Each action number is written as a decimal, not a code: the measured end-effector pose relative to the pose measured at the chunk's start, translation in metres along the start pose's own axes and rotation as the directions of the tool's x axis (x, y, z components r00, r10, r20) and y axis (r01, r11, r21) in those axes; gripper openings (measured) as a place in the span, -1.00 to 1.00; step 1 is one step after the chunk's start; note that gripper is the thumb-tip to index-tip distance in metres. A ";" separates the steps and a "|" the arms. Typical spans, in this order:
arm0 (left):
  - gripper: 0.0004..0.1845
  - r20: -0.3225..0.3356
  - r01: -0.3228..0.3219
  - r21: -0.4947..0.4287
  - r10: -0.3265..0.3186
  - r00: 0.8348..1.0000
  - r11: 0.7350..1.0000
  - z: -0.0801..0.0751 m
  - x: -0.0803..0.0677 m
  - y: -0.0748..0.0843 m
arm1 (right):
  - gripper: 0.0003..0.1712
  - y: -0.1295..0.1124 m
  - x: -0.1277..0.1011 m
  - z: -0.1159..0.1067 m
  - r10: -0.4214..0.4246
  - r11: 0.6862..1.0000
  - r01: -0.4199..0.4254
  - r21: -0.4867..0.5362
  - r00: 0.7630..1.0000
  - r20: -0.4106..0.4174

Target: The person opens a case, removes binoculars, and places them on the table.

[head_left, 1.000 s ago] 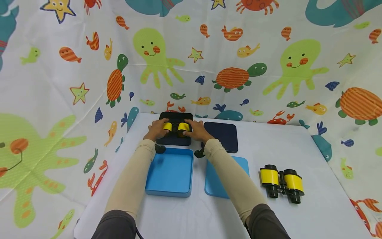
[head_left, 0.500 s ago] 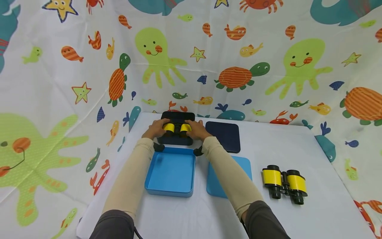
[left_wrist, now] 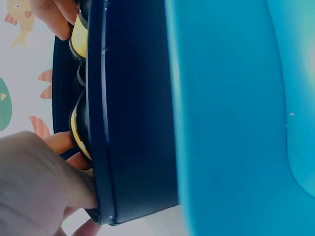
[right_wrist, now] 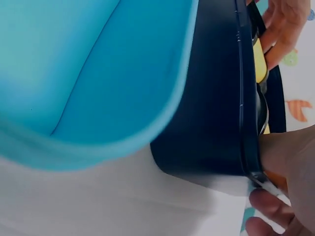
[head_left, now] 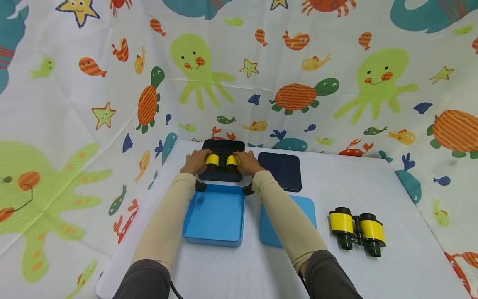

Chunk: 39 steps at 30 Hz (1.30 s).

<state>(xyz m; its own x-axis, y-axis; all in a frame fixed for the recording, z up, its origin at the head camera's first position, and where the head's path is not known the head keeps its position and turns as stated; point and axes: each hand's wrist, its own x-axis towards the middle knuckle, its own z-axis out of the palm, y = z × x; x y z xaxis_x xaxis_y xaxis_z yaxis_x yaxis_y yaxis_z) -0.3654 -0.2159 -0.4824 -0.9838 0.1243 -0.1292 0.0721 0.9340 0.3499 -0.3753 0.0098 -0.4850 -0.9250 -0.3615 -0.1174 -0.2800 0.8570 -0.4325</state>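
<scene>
From the head view, both arms (head_left: 164, 220) stretch forward, left hand (head_left: 196, 162) and right hand (head_left: 247, 162) gripping binoculars (head_left: 223, 162) from either side inside a dark box (head_left: 220, 177), beyond a blue box (head_left: 213, 241). Left wrist: fingers (left_wrist: 60, 142) touch the binoculars. Right wrist: the hand reaches over the dark rim.

The place looks like a screened-off tabletop booth, its wider room hidden: a white, broad, flat-topped table (head_left: 336, 182) stands against white fabric sheeting (head_left: 240, 91), printed in cartoon style with lime-green octopuses (head_left: 191, 56), orange-striped turtles (head_left: 295, 97) and red crabs (head_left: 352, 152), which hangs behind the table and along its left and right sides.
</scene>
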 end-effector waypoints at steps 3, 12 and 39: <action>-0.33 -0.031 -0.006 0.013 0.007 0.999 1.000 0.000 -0.001 0.002 | -0.28 0.003 -0.002 0.000 -0.032 0.999 0.032 -0.012 0.999 -0.012; -0.28 -0.113 -0.042 -0.006 0.041 0.993 0.999 -0.014 0.002 0.006 | -0.22 0.010 -0.006 -0.013 -0.112 0.993 0.115 0.034 0.990 -0.085; -0.28 -0.082 -0.291 -0.083 0.285 0.955 0.953 -0.018 0.003 0.097 | -0.02 0.098 -0.070 -0.088 -0.101 0.945 0.133 0.300 0.988 -0.118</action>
<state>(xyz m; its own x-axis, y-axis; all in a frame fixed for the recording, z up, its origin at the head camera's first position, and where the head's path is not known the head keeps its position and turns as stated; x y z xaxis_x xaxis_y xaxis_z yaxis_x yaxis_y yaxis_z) -0.3643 -0.1313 -0.4322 -0.9325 0.3573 0.0520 0.3415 0.8260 0.4483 -0.3604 0.1517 -0.4407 -0.9157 -0.4005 0.0335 -0.3102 0.6515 -0.6923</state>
